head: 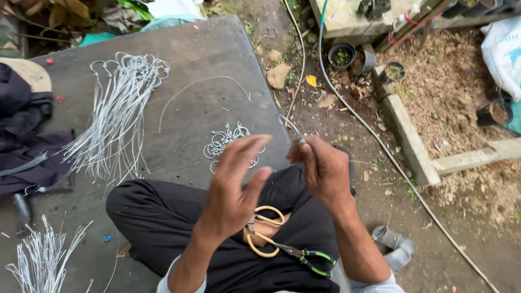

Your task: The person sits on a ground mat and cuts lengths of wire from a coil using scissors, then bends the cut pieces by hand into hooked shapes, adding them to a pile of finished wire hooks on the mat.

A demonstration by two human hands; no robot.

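the person sits cross-legged in black trousers [163, 222] on a dark grey mat [206, 59]. nearest, resting in the lap, lie scissors [261, 230] with tan loop handles and, touching them toward the right knee, pliers [309, 258] with black and green grips.

above the scissors the left hand [236, 187] is raised with its fingers spread and loose, gripping nothing; its fingertips come close to the right hand. the right hand [321, 168], just right of the scissors and higher, is pinched shut on a thin wire [293, 130], which sticks up and leftward from the fingertips over the mat's edge.

beyond the scissors, on the mat, sits a small pile of curled wire rings [228, 142]. farther past them lies one long bent wire [201, 87]. far left of the scissors a big bundle of straight hooked wires [116, 119] fans out, with a second bundle [40, 258] at the near left corner and dark cloth [24, 146] at the left edge.

right of the scissors, off the mat, grey sandals [393, 247] sit on dirt, a hose [380, 146] runs across it, and black pots [342, 57] stand farthest away.
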